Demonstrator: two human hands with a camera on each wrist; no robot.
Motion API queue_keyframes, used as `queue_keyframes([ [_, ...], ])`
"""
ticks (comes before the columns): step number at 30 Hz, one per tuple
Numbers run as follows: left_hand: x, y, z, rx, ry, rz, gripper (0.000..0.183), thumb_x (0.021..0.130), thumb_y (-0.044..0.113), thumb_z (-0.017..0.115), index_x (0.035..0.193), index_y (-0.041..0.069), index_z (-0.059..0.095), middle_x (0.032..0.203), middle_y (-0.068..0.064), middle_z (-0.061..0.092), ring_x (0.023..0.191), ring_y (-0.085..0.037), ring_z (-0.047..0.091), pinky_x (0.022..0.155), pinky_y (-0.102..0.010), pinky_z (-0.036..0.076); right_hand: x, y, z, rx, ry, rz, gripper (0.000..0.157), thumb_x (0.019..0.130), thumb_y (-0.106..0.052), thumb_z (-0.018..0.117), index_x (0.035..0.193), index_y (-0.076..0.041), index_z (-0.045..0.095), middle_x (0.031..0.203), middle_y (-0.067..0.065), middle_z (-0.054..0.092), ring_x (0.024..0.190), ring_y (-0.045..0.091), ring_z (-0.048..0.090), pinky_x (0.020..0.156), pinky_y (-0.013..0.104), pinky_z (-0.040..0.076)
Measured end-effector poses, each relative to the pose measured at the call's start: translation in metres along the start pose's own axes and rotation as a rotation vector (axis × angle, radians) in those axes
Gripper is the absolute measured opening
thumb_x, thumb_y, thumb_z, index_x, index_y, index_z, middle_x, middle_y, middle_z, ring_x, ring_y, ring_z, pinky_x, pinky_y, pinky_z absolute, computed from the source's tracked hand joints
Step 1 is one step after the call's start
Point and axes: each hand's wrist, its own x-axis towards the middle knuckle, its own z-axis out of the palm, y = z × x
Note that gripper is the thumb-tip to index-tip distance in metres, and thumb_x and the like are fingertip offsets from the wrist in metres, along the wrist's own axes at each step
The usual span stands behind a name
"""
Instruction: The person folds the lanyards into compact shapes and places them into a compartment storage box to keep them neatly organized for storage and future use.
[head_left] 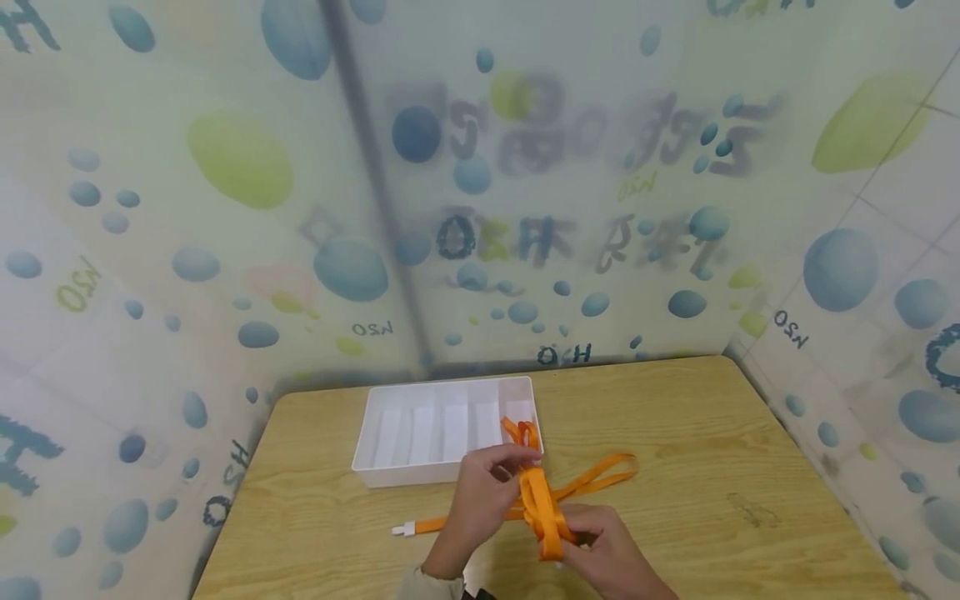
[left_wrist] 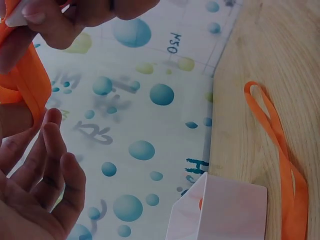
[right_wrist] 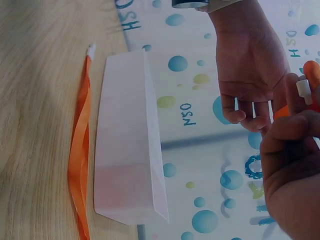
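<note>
An orange lanyard (head_left: 546, 512), folded into several loops, hangs between the two hands above the table. My left hand (head_left: 483, 492) holds its upper end; in the left wrist view the orange strap passes over a digit while other fingers (left_wrist: 72, 195) extend loosely. My right hand (head_left: 611, 546) pinches the lower loops, and a white clip (right_wrist: 303, 90) shows by its fingers in the right wrist view. Beneath them, a second orange lanyard (head_left: 611, 473) lies along the table, its white clip (head_left: 405, 529) pointing left.
Behind the hands stands a white divided tray (head_left: 397, 477). Another orange lanyard (head_left: 513, 427) lies in its right-hand compartment. The wooden table (head_left: 712, 450) meets a patterned curtain-like wall (head_left: 480, 325) at the back.
</note>
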Motion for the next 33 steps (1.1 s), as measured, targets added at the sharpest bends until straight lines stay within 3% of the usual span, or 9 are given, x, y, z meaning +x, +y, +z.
queue_keyframes([
  [5, -0.003, -0.002, 0.008, -0.036, 0.027, 0.025, 0.026, 0.082, -0.008, 0.067, 0.095, 0.012, 0.076, 0.087, -0.004, 0.073, 0.073, -0.010, 0.063, 0.066, -0.025, 0.054, -0.001, 0.000, -0.002, 0.007, 0.032, -0.023, 0.014, 0.094, 0.000, 0.064, 0.102, -0.002, 0.075, 0.101, 0.007, 0.074, 0.084, 0.007, 0.062, 0.072, 0.029, 0.056],
  [14, -0.008, -0.009, 0.018, -0.057, 0.029, 0.087, 0.022, 0.080, -0.010, 0.072, 0.090, 0.010, 0.075, 0.090, -0.006, 0.074, 0.069, -0.008, 0.063, 0.062, -0.026, 0.055, 0.002, 0.003, -0.004, 0.028, 0.128, -0.117, 0.017, 0.093, 0.009, 0.061, 0.105, 0.007, 0.072, 0.101, 0.003, 0.073, 0.080, 0.007, 0.062, 0.065, 0.025, 0.055],
  [18, -0.011, -0.011, 0.022, -0.058, 0.038, 0.067, 0.020, 0.079, -0.009, 0.073, 0.090, 0.007, 0.076, 0.092, -0.007, 0.074, 0.066, -0.008, 0.062, 0.060, -0.024, 0.054, 0.003, 0.005, -0.004, 0.027, 0.172, -0.162, 0.019, 0.091, 0.013, 0.060, 0.106, 0.011, 0.071, 0.098, 0.003, 0.073, 0.077, 0.005, 0.061, 0.058, 0.022, 0.053],
  [21, -0.013, -0.012, 0.026, -0.070, 0.044, 0.043, 0.019, 0.080, -0.008, 0.073, 0.092, 0.006, 0.076, 0.093, -0.008, 0.074, 0.066, -0.006, 0.061, 0.059, -0.023, 0.054, 0.002, 0.005, -0.005, 0.014, 0.198, -0.114, 0.016, 0.092, 0.011, 0.061, 0.105, 0.012, 0.070, 0.080, -0.004, 0.066, 0.063, 0.001, 0.053, 0.048, 0.020, 0.046],
  [24, -0.015, -0.014, 0.029, -0.057, 0.041, 0.043, 0.017, 0.081, -0.006, 0.072, 0.093, 0.006, 0.076, 0.090, -0.007, 0.073, 0.066, -0.004, 0.059, 0.059, -0.022, 0.054, 0.002, 0.005, -0.005, 0.001, 0.245, -0.014, 0.014, 0.094, 0.006, 0.061, 0.102, 0.013, 0.069, 0.065, -0.009, 0.053, 0.052, -0.001, 0.043, 0.042, 0.019, 0.039],
  [28, -0.018, -0.016, 0.033, -0.025, 0.016, 0.046, 0.008, 0.087, 0.000, 0.072, 0.092, 0.003, 0.076, 0.079, -0.005, 0.071, 0.063, 0.000, 0.057, 0.055, -0.020, 0.052, 0.003, 0.004, -0.005, 0.006, 0.340, 0.120, 0.018, 0.095, -0.002, 0.063, 0.103, 0.014, 0.069, 0.064, -0.006, 0.059, 0.049, 0.001, 0.041, 0.044, 0.018, 0.038],
  [33, -0.020, -0.014, 0.036, -0.078, -0.035, -0.023, 0.012, 0.093, 0.010, 0.069, 0.092, 0.001, 0.076, 0.072, -0.004, 0.068, 0.059, 0.000, 0.055, 0.051, -0.018, 0.048, 0.006, 0.004, -0.006, 0.035, 0.408, 0.176, 0.019, 0.096, -0.004, 0.064, 0.100, 0.014, 0.069, 0.064, -0.004, 0.061, 0.048, 0.003, 0.037, 0.045, 0.017, 0.035],
])
